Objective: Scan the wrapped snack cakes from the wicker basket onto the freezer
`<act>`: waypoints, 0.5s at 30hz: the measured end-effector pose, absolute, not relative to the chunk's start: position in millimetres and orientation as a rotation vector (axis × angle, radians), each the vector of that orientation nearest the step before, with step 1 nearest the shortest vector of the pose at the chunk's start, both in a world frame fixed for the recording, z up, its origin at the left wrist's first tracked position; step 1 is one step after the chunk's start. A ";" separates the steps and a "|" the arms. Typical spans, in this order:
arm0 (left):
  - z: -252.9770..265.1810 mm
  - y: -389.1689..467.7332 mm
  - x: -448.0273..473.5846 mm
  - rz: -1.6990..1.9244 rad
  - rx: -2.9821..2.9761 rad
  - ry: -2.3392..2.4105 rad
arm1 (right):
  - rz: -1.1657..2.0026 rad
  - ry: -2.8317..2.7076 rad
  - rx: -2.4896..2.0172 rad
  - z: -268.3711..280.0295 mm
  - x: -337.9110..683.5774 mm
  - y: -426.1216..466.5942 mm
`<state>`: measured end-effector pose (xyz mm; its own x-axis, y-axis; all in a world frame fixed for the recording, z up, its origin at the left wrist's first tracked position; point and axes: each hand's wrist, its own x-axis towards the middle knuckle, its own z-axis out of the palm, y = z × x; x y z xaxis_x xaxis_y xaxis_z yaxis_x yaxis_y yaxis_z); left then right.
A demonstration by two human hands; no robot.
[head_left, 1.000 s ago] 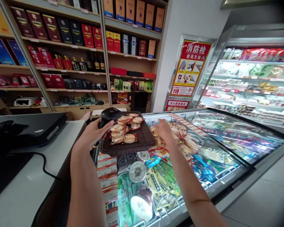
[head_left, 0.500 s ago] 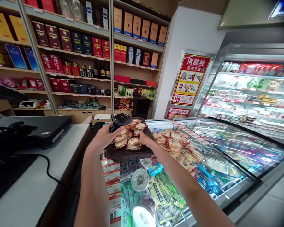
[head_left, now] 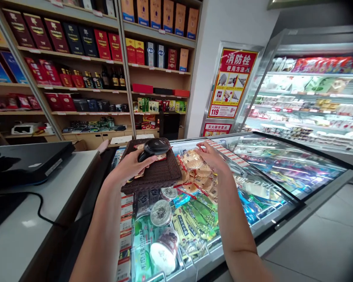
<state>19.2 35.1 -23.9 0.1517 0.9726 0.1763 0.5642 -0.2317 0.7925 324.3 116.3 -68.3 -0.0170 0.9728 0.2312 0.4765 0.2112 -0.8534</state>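
A black handheld barcode scanner (head_left: 156,146) is in my left hand (head_left: 130,166), which is closed around its handle above a dark brown wicker basket (head_left: 164,172). A few wrapped round crackers show in the basket, partly hidden under the scanner and hand. To the basket's right, a pile of clear-wrapped round crackers (head_left: 204,182) with red edges lies on the freezer's glass top. My right hand (head_left: 213,156) is over the upper part of this pile, fingers curved and apart, with its fingertips close to the top packets. Its wrist and forearm cover part of the pile.
The glass-topped freezer (head_left: 278,225) contains ice-cream tubs (head_left: 161,212) and bagged ices. On the left, a white counter (head_left: 59,184) carries a black device (head_left: 29,158) with a cable. Boxed bottles fill shelves behind; a lit refrigerated display (head_left: 312,94) stands at right.
My right hand has left the basket and moved right to the cracker pile. Fewer crackers show in the basket. My left hand still holds the scanner; the view has shifted.
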 end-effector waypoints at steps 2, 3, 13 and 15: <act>-24.5 37.5 30.2 0.895 1.887 1.460 | 0.638 -1.629 -1.443 -68.2 334.8 117.6; -24.6 38.2 35.1 0.884 1.886 1.460 | 0.615 -1.637 -1.463 -67.9 337.9 118.3; -23.0 33.6 69.0 0.749 1.986 1.388 | 0.520 -1.764 -1.512 -63.4 340.5 118.6; -24.9 34.2 72.1 0.716 2.021 1.372 | 0.494 -1.777 -1.499 -63.9 341.1 119.3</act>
